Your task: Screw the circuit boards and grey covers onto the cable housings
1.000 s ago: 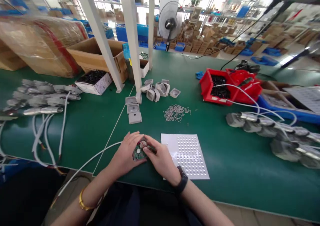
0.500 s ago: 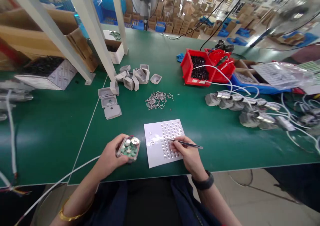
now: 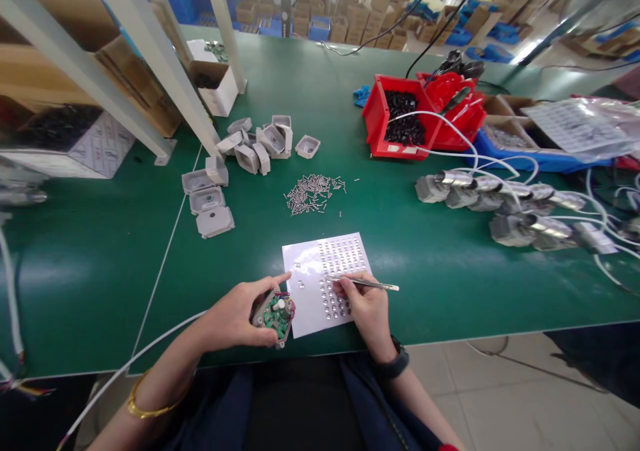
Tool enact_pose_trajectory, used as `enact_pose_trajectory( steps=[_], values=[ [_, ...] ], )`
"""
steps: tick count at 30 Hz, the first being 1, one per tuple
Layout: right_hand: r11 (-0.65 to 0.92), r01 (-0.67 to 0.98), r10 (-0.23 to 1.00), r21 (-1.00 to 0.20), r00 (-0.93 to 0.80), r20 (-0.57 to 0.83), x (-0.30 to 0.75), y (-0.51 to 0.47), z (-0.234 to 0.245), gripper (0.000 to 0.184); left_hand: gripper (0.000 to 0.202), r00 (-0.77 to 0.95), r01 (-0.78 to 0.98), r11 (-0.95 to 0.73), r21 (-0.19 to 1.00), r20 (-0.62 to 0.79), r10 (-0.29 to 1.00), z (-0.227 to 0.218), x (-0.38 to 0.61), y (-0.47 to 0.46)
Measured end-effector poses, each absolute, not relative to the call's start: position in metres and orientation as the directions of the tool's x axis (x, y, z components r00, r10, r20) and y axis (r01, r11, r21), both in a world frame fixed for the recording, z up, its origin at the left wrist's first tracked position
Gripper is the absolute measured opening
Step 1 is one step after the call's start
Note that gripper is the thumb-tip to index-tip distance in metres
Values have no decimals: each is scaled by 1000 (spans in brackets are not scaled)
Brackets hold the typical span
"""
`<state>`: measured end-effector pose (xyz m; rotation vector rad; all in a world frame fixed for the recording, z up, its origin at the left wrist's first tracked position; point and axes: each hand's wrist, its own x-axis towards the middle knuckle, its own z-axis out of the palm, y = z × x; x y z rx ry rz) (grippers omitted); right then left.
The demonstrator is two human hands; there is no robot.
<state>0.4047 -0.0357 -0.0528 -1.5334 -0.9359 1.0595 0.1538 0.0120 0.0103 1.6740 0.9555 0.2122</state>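
My left hand (image 3: 240, 314) grips a small grey housing with a green circuit board (image 3: 278, 312) inside, tilted at the left edge of a white sheet. Its index finger stretches out to touch the sheet's edge. A white cable (image 3: 135, 354) runs from behind this hand toward the lower left. In my right hand (image 3: 367, 304) is a pair of metal tweezers (image 3: 373, 282), their tips over the sheet (image 3: 307, 311) among rows of small clear round dots (image 3: 345, 254). Two loose dots lie on the sheet's left part. Whether the tips hold a dot is too small to tell.
Loose screws (image 3: 307, 194) lie in a pile beyond the sheet. Grey empty housings (image 3: 215, 221) are grouped at left, near white posts (image 3: 165, 58). A red bin (image 3: 373, 131) of black parts stands at back right. Cabled metal-tubed units (image 3: 460, 188) lie at right.
My left hand has moved right with the housing, turning it and reaching its index finger to the sheet. The tweezers have tilted slightly. The view has shifted a little.
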Motion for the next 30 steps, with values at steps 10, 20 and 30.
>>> enact_pose_trajectory(
  steps=[10,20,30],
  values=[
    [-197,115,971,-974,163,-177,416,-33,-49,33,78,661,430,2,903,-317,680,6,151,12],
    [-174,-21,959,-984,222,-175,410,-37,-48,32,69,276,248,27,968,-97,956,-9,146,11],
    [-251,-625,926,-739,67,-371,381,-19,-19,33,73,139,133,-135,982,116,983,-32,163,12]
  ],
)
